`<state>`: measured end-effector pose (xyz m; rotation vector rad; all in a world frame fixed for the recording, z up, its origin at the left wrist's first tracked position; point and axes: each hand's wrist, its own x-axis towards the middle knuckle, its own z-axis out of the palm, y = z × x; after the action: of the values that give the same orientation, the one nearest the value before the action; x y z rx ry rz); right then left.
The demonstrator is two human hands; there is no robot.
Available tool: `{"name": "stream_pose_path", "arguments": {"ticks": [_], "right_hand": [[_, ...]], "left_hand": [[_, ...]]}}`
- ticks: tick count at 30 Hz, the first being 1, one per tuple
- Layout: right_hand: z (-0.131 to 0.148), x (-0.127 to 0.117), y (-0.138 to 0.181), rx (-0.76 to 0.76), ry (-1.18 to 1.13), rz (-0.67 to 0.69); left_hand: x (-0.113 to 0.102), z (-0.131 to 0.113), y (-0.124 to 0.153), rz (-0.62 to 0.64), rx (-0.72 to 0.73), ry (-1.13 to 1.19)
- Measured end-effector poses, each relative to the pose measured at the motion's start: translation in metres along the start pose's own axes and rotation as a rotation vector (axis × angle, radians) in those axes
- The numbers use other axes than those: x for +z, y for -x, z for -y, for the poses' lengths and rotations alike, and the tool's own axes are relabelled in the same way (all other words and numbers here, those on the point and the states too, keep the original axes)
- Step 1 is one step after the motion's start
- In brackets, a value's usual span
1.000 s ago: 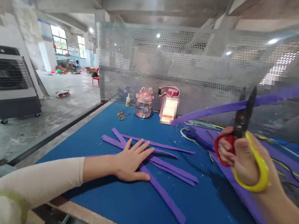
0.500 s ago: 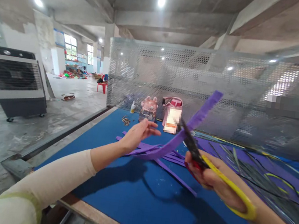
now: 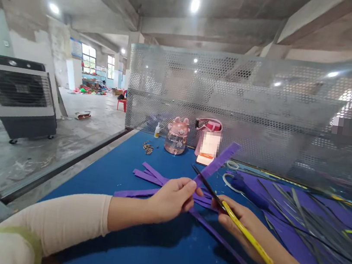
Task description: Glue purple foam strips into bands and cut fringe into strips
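My left hand (image 3: pixel 176 198) pinches a purple fabric strip (image 3: pixel 219 162) between thumb and fingers, and the strip's far end sticks up to the right. In my right hand (image 3: pixel 235 221) is a pair of scissors (image 3: pixel 240 230) with a yellow handle and dark blades. The blades lie at the strip, just beyond my left fingertips; whether they are parted I cannot tell. Several more purple strips (image 3: pixel 141 193) lie crossed on the blue tabletop (image 3: pixel 109 164), partly hidden under my left hand. One long strip (image 3: pixel 223 240) runs toward the lower right.
Behind the strips stand a pink-lidded jar (image 3: pixel 176 138), a small bottle (image 3: pixel 157 130) and a phone (image 3: pixel 209 147) with a lit screen. Small metal pieces (image 3: pixel 148 147) lie nearby. Dark strands (image 3: pixel 311 216) cover purple material at right. A perforated metal panel (image 3: pixel 249 98) borders the back.
My left hand has come right and down and closed on the purple strip. The scissors and strip are lower, and the strip's raised end has dropped.
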<state>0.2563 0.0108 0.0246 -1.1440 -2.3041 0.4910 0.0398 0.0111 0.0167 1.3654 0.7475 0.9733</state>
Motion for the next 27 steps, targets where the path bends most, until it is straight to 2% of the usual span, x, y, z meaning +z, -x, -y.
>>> {"name": "stream_pose_path", "arguments": {"ticks": [2, 4, 7, 9, 16, 27], "right_hand": [[-0.006, 0.007, 0.009, 0.053, -0.006, 0.044], [-0.011, 0.014, 0.016, 0.099, -0.034, 0.101], [-0.014, 0.021, 0.021, 0.102, -0.091, 0.139], [-0.014, 0.024, 0.021, 0.103, -0.112, 0.152], [-0.009, 0.030, 0.023, 0.034, -0.062, 0.020], [-0.012, 0.035, 0.024, 0.009, -0.052, 0.014]], "left_hand": [[0.000, 0.013, 0.003, 0.014, 0.021, -0.006], [0.000, 0.023, 0.008, -0.028, 0.021, -0.001], [0.000, 0.031, 0.013, -0.103, 0.036, 0.002], [-0.001, 0.033, 0.015, -0.101, 0.050, -0.002], [-0.001, 0.037, 0.022, 0.002, 0.068, -0.051], [-0.003, 0.040, 0.024, 0.028, 0.077, -0.071]]}}
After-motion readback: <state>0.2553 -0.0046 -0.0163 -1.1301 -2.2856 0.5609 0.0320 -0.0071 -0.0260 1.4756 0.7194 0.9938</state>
